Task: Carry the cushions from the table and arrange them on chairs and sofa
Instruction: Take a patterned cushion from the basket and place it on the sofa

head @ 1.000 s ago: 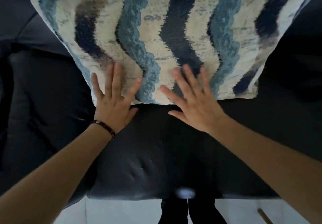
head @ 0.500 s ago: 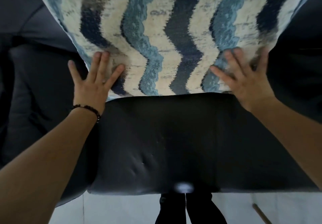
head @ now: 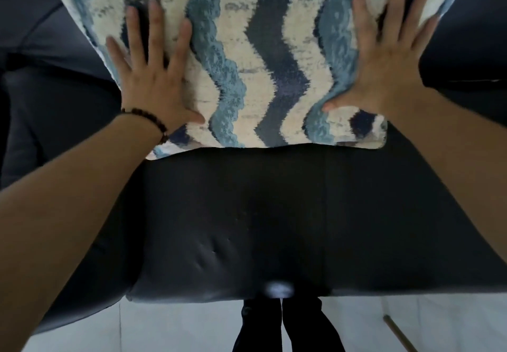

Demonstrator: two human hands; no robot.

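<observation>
Cushion (head: 263, 58), wavy stripes of blue, navy and cream, stands against the back of the dark sofa (head: 247, 214), its lower edge resting on the seat. I have both hands flat on its face: my left hand (head: 153, 88), beaded bracelet (head: 148, 118) at the wrist, on the lower left part, and my right hand (head: 384, 61) on the right part. Each grip is apart, fingers spread, pressing without clasping. Below the seat edge I see pale floor (head: 164, 324) and dark trouser legs (head: 288, 324).

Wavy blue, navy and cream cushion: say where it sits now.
The wavy blue, navy and cream cushion fills the head view's top centre, at the dark seat's back, under both flat hands.
</observation>
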